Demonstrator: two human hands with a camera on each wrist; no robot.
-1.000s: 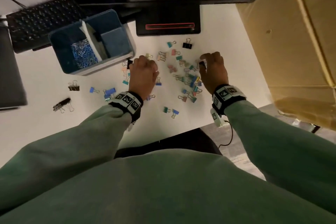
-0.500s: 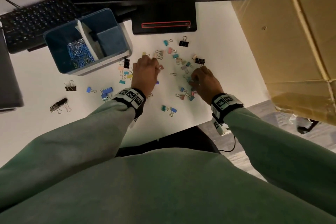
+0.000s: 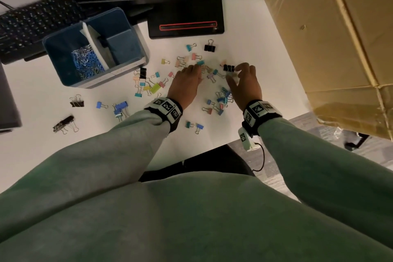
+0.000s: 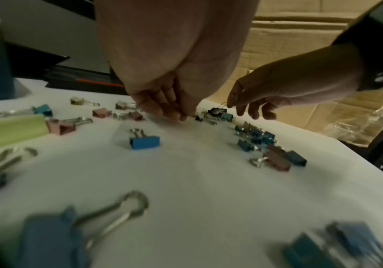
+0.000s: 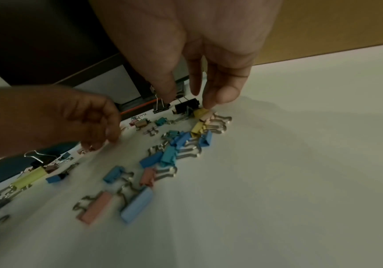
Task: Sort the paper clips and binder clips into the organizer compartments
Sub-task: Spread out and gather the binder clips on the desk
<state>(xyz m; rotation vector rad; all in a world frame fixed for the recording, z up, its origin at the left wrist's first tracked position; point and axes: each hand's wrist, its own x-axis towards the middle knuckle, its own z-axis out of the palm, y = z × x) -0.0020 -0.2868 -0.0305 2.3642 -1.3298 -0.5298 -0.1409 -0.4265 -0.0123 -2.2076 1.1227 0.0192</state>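
Observation:
Coloured binder clips [image 3: 156,87] lie scattered over the white table [image 3: 244,34]. The blue organizer [image 3: 53,57] stands at the back left, with paper clips [image 3: 87,61] in its left compartment. My left hand [image 3: 196,71] is in the middle of the scatter, its fingertips [image 4: 174,115] bunched down on the table. In the right wrist view they pinch a small pinkish paper clip [image 5: 85,150]. My right hand [image 3: 234,72] is spread over a black binder clip [image 3: 228,68]. One of its fingertips [image 5: 208,106] touches a yellow clip [image 5: 201,112], and it grips nothing.
A large cardboard box [image 3: 340,38] walls off the right side. The monitor base [image 3: 185,27] and a keyboard [image 3: 32,23] stand behind. A heap of blue clips [image 3: 223,97] lies by my right wrist. Black clips [image 3: 76,102] lie at the left. The table's front edge runs just behind my wrists.
My right hand left the blue heap, moved forward to the black clip and spread its fingers. My left hand shifted right, onto the spot where a lone paper clip lay.

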